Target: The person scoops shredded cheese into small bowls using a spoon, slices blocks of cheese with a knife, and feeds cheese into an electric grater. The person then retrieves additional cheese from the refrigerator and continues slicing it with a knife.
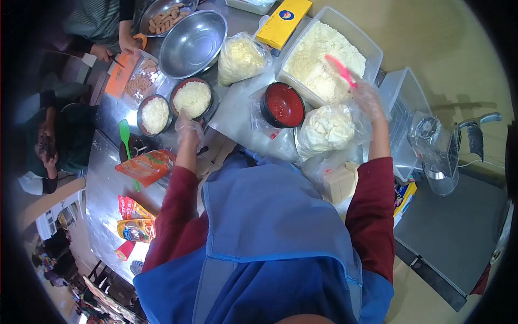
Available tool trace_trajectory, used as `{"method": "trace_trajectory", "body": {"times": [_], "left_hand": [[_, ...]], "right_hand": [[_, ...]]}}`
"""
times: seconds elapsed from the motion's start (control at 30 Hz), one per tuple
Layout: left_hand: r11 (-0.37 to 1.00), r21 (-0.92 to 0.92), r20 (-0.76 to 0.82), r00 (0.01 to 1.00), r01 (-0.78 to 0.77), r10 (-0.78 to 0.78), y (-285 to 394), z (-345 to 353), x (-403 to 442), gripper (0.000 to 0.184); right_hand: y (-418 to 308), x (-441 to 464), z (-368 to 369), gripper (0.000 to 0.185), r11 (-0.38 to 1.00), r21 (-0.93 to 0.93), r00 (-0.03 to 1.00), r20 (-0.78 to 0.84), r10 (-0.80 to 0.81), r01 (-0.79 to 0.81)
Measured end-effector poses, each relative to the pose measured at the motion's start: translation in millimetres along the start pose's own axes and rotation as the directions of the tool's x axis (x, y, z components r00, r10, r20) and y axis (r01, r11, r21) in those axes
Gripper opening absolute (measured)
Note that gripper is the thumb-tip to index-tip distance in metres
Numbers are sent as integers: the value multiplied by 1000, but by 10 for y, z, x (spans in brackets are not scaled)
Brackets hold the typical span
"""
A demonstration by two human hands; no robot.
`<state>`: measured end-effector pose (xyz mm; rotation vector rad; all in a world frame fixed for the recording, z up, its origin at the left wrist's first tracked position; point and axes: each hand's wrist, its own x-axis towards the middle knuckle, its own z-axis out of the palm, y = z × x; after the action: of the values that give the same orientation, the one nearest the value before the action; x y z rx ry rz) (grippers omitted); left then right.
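In a plastic glove, my right hand (371, 101) grips the handle of a pink spatula (340, 70), whose blade lies over white flaky powder (324, 56) in a clear plastic tub (374, 47). My left hand (189, 129), gloved too, is at the lower rim of a dark bowl with white grated contents (192, 99); whether its fingers grip the rim is unclear. A similar filled bowl (155, 115) stands left of it. Between my hands are an empty bowl with a red inside (285, 106) and a bag of white pieces (330, 129).
A steel bowl (193, 44), a bag of yellowish shreds (244, 58) and a yellow box (284, 22) lie farther back. At upper left a person's hands (127, 45) work at an orange board (122, 75). A green spatula (124, 135) and an orange packet (145, 168) are left; a metal machine (440, 146) stands right.
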<state>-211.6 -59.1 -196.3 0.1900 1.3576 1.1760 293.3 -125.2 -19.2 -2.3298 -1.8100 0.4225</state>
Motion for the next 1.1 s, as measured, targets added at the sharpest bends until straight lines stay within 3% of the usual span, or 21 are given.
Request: {"method": "trace_trajectory", "body": {"times": [0.13, 0.2, 0.23, 0.27, 0.3, 0.33, 0.4, 0.43, 0.5, 0.53, 0.67, 0.73, 0.87, 0.93, 0.97, 1.03, 1.1], "left_hand": [[996, 63, 15, 998, 64, -65, -21, -29, -369, 47], [972, 146, -120, 978, 186, -169, 97, 413, -978, 45], [970, 155, -118, 978, 189, -172, 78, 550, -1060, 45], [951, 298, 119, 985, 83, -123, 52, 674, -1112, 48], [914, 403, 356, 929, -54, -102, 24, 799, -1146, 51], [912, 407, 360, 927, -54, -106, -2, 950, -1152, 51], [734, 558, 614, 788, -387, -52, -77, 1258, -1112, 58], [735, 559, 618, 784, -385, -58, -132, 1372, -1098, 58], [561, 637, 681, 726, -529, -89, -215, 1564, -1018, 61], [465, 603, 731, 682, -649, 5, -298, 1579, -926, 62], [363, 591, 770, 638, -721, 13, -308, 1697, -866, 57], [275, 685, 721, 681, -675, -124, -227, 1758, -934, 53], [325, 629, 766, 634, -706, -106, -240, 1693, -799, 54], [397, 836, 539, 701, -378, -467, 3, 1749, -878, 55], [398, 838, 536, 701, -374, -471, 20, 1711, -881, 55], [654, 677, 656, 680, -339, -327, 38, 1631, -902, 54], [675, 675, 644, 685, -297, -342, 217, 1677, -971, 53]], "right_hand": [[237, 17, 238, 53, 998, 20, 996, 54, -69, 68], [181, -21, 136, 51, 984, 146, 994, 56, 97, -104], [189, -25, 133, 51, 982, 150, 993, 58, 106, -114], [209, -14, 131, 48, 987, 104, 992, 25, 123, -124], [225, 12, 127, 44, 989, 57, 991, -11, 136, -135], [257, 71, 171, 44, 988, 57, 990, -13, 143, -142], [357, 162, 343, 41, 988, -95, 989, 71, 127, -120], [372, 154, 405, 41, 987, -98, 988, 70, 135, -128], [398, 200, 506, 41, 995, 87, 982, 179, -61, 46], [364, 203, 446, 40, 977, 205, 974, 201, -108, 66], [110, 436, 78, 39, 979, 177, 958, 282, 45, -97], [117, 696, 63, 42, 986, 105, 985, 129, 112, -126], [136, 1037, 328, 43, 987, 77, 987, 90, 134, -141], [118, 1055, 448, 42, 986, 160, 992, 125, 15, -35], [31, 1027, 377, 42, 987, 159, 991, 130, 16, -37], [-91, 937, 159, 41, 993, 100, 919, 394, 18, -62], [-29, 903, 109, 40, 994, 83, 944, 327, 36, -67]]}}
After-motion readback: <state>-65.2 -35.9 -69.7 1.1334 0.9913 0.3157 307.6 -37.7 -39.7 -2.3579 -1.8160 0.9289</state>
